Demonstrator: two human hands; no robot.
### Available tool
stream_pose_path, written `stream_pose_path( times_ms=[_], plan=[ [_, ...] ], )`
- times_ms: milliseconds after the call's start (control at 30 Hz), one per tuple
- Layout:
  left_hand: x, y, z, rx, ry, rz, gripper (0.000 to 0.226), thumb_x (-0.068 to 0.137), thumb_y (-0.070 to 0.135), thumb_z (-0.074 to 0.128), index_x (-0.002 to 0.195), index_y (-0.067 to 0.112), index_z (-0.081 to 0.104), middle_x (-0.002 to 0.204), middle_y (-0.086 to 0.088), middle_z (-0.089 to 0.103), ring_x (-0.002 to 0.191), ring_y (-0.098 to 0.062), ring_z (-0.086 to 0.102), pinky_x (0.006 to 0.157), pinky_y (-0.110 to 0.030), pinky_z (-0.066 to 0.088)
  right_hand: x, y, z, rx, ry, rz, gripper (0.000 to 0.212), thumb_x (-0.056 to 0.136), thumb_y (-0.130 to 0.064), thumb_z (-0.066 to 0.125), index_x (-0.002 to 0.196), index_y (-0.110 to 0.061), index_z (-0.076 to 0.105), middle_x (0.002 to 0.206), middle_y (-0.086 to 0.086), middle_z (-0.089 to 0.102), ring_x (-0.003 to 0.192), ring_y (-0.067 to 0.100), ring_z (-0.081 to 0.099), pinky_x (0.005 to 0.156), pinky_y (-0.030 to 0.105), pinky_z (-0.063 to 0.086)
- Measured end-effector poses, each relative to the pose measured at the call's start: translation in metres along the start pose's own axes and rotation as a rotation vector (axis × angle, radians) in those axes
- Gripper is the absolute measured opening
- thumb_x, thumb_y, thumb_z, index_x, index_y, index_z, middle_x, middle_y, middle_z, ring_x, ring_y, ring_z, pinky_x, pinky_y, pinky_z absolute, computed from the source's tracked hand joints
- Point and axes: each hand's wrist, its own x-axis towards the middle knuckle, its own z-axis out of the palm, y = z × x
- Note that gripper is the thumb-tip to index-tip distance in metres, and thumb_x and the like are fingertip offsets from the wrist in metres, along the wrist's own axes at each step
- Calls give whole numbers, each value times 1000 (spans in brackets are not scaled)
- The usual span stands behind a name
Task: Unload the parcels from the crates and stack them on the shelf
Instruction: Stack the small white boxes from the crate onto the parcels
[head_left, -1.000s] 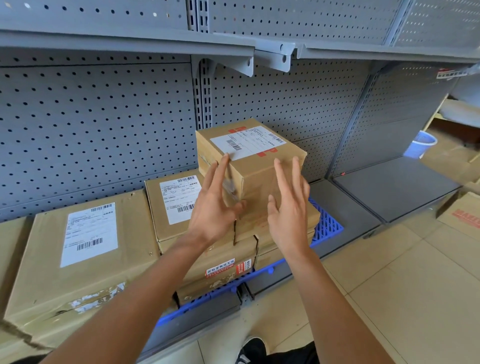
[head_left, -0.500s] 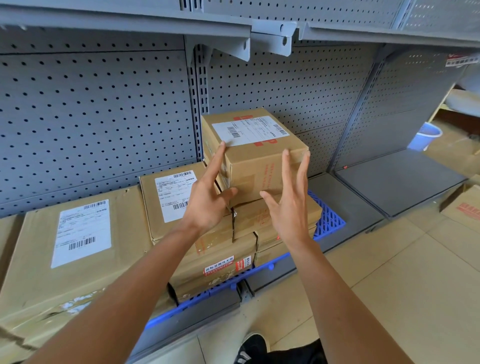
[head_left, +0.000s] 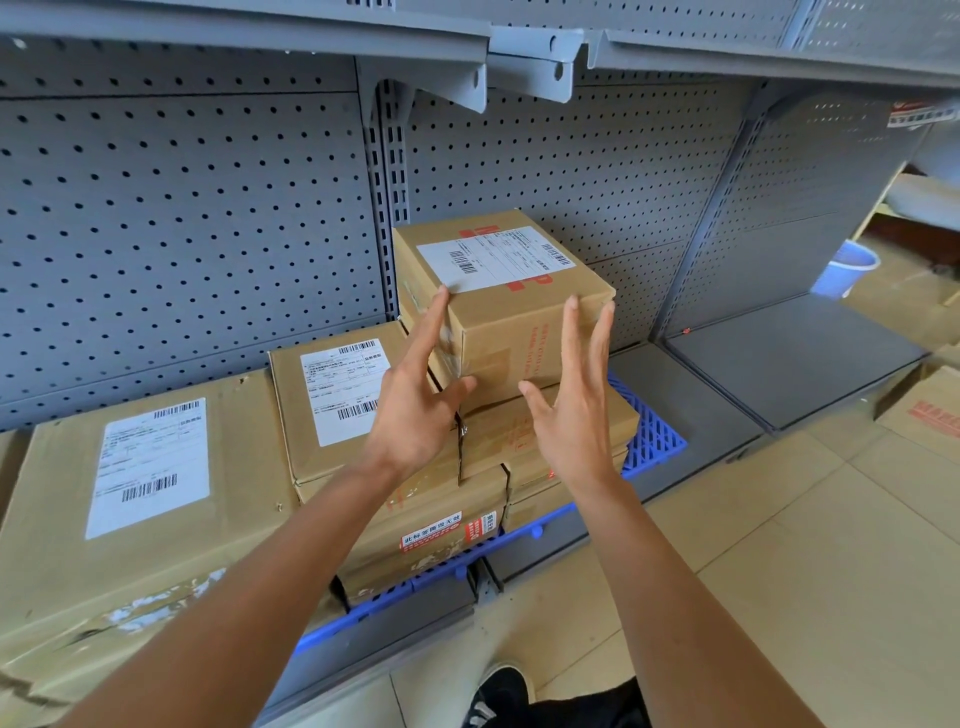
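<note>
1. One small brown cardboard parcel, with a white barcode label and red tape on top, sits atop the stacked boxes on the shelf.
2. Left hand at its 8 o'clock corner: fingers straight, touching.
3. Right hand at 5 o'clock: spread, holding nothing.

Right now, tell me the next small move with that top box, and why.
Probably draw both hands back and fetch another parcel. The top box already sits on the stack against the pegboard. The left hand only touches its corner with straight fingers, and the right hand is open just beside it, so neither has a grip to release.
</note>
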Motion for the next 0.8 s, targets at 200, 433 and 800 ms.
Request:
stream_pose_path(
  times_ms=[200, 433, 800],
  plan=[
    [-4, 3, 1, -5, 10, -26, 96, 94, 0, 67, 158, 49, 14, 161, 30, 24, 149, -4, 28, 117, -20, 34, -2, -4, -2, 1, -2, 5, 105, 90, -8, 72, 161, -34, -1, 165, -4, -25, 155, 22, -12, 116, 56, 34],
    [-3, 13, -8, 276, 1, -44, 94, 95, 23, 71, 155, 56, 7, 159, 9, 36, 124, -22, 58, 91, -33, 52, -5, -10, -9, -48, 2, 13, 94, 97, -14, 64, 159, -41, -1, 168, -4, -15, 156, 21, 1, 110, 44, 42],
    [-42, 33, -39, 493, 4, -122, 67, 99, 43, 59, 157, 31, 30, 162, 4, 33, 148, -21, 30, 116, -48, 38, -40, -39, -28, -174, -197, -34, 63, 102, -20, 55, 158, -27, 26, 168, -5, 15, 153, 14, 19, 110, 29, 33]
  ],
)
